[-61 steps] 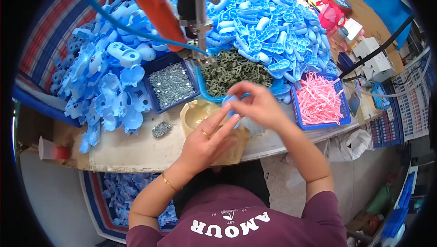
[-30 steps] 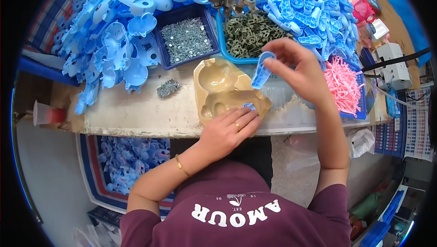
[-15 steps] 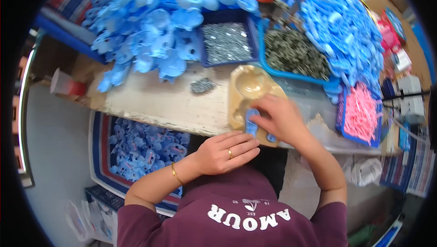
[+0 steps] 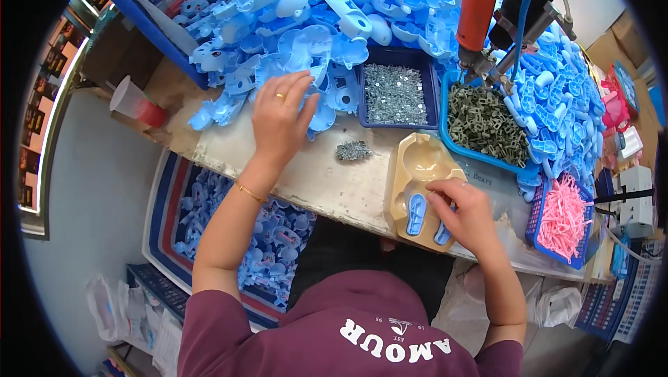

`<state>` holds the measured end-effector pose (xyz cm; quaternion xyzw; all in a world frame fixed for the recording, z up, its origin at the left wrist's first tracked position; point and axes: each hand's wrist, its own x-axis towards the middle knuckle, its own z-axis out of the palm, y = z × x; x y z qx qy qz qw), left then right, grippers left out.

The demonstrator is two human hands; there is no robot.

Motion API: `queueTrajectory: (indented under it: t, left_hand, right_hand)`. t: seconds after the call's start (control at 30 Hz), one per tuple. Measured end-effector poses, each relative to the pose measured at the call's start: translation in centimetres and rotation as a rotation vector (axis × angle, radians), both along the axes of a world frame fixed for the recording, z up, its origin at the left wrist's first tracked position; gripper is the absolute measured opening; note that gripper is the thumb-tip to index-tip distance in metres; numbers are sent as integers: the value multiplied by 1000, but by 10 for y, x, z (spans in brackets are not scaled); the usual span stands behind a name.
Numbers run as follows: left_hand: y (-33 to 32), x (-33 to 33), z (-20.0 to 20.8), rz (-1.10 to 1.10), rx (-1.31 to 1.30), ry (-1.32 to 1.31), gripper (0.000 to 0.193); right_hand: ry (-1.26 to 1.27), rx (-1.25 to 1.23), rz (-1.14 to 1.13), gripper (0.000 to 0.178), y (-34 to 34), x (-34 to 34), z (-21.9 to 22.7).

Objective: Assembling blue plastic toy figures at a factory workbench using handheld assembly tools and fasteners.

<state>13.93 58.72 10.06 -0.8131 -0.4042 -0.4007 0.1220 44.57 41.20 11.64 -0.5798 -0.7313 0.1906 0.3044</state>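
My left hand [image 4: 282,116] reaches over the near edge of a heap of light-blue plastic shell parts [image 4: 299,46], fingers stretched and thumb apart, holding nothing visible. My right hand [image 4: 465,211] is over a tan moulded fixture [image 4: 398,199] with rounded hollows at the table's front edge. Its thumb and fingers are drawn together; what is between them, if anything, is hidden. One long blue plastic piece [image 4: 415,214] lies in a hollow beside the thumb. A second blue piece [image 4: 442,234] sits in the fixture under the hand, partly covered.
Screws fill a dark blue tray [image 4: 363,99]; a small screw pile [image 4: 353,150] lies nearer. A blue tray [image 4: 445,137] holds dark metal clips. An orange power screwdriver [image 4: 480,12] hangs above. Pink strips fill a basket [image 4: 536,220]. Small blue parts [image 4: 557,99] are heaped right; a cup [image 4: 139,102] lies left.
My left hand has left the fixture's near edge and moved up and left to the shell heap. My right hand has let go of the long blue piece, which now lies in the fixture.
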Motion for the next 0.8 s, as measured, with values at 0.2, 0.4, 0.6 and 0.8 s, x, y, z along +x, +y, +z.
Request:
queueTrajectory:
  t: [0.2,0.4,0.6,0.8]
  left_hand:
    - [-53,14,44,-362,-70,59,30]
    - [-94,63,25,-826,-283,280,27]
    - [-97,82,11,-930,-405,355,38]
    - [-104,96,13,-841,-453,306,59]
  right_hand:
    - [-100,385,-89,39,-5,7,31]
    - [-407,181,48,81,-17,16,52]
    - [-332,-37,-28,84,-41,25,14]
    - [-185,-60,-57,77,-51,39,16]
